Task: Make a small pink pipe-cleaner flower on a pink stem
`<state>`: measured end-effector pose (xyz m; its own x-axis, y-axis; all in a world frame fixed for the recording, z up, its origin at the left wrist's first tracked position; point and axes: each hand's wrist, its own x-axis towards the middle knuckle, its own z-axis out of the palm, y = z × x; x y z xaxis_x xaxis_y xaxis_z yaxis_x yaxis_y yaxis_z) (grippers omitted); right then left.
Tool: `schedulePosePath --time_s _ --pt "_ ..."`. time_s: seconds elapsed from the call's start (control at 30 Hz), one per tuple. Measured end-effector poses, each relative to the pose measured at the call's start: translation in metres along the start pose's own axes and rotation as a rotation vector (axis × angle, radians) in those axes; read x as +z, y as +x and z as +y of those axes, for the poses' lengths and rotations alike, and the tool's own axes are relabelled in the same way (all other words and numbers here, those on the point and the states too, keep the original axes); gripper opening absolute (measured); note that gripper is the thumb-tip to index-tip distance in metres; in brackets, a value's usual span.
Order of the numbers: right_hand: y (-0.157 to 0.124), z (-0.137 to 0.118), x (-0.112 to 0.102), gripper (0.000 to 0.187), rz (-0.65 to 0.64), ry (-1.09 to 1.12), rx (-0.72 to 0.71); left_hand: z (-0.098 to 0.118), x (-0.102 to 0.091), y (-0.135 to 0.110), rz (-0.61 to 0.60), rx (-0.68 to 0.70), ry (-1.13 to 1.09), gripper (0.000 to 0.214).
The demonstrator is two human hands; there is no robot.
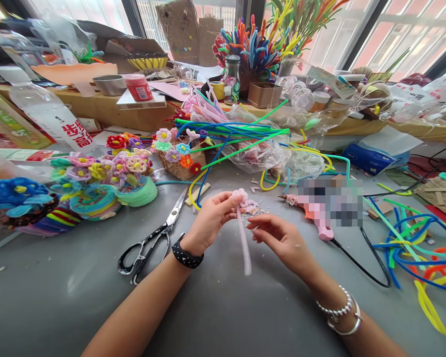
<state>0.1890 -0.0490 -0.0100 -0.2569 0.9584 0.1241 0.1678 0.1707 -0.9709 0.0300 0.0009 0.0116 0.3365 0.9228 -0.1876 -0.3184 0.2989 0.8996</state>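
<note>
My left hand [210,220] pinches the coiled top of a pale pink pipe cleaner [243,238], whose loose tail hangs down toward me over the grey table [215,302]. A black dotted band sits on that wrist. My right hand [280,240] hovers just right of the stem with its fingers curled and pressed together near it; silver bracelets circle that wrist. Whether the right fingers touch the stem is unclear. Small pink scraps [254,208] lie on the table just beyond the hands.
Black-handled scissors [152,238] lie left of my left hand. A pink glue gun [317,218] with a black cord lies to the right. Loose pipe cleaners [412,238] sprawl at right, finished flower pieces [96,183] and a basket [180,158] at left, clutter along the shelf behind.
</note>
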Motion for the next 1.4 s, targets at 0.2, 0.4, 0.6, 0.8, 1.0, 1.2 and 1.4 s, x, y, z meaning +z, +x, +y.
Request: schedulePosePath --time_s 0.2,0.4,0.6,0.8,1.0,1.2,1.4 --pt "0.000 -0.001 -0.022 0.016 0.230 -0.699 -0.063 -0.001 0.002 -0.002 -0.119 -0.038 0.153 0.015" --pt "-0.017 0.002 -0.059 0.029 0.242 -1.519 0.459 -0.001 0.002 -0.002 -0.130 -0.038 0.246 0.019" --pt "-0.022 -0.009 -0.051 0.033 0.124 -1.518 0.657 -0.001 0.002 -0.002 -0.154 -0.048 0.295 0.023" --pt "-0.017 -0.018 -0.050 0.036 0.097 -1.490 0.700 -0.001 0.002 -0.002 -0.174 -0.042 0.308 0.022" --pt "-0.014 -0.018 -0.057 0.035 0.129 -1.462 0.686 -0.002 0.002 -0.002 -0.200 -0.037 0.324 0.021" --pt "-0.015 -0.007 -0.053 0.033 0.301 -1.535 0.487 -0.004 0.002 -0.001 -0.206 -0.017 0.347 0.021" --pt "-0.005 -0.005 -0.027 0.020 0.147 -0.866 0.049 -0.005 0.003 -0.001 -0.240 -0.023 0.329 0.019"
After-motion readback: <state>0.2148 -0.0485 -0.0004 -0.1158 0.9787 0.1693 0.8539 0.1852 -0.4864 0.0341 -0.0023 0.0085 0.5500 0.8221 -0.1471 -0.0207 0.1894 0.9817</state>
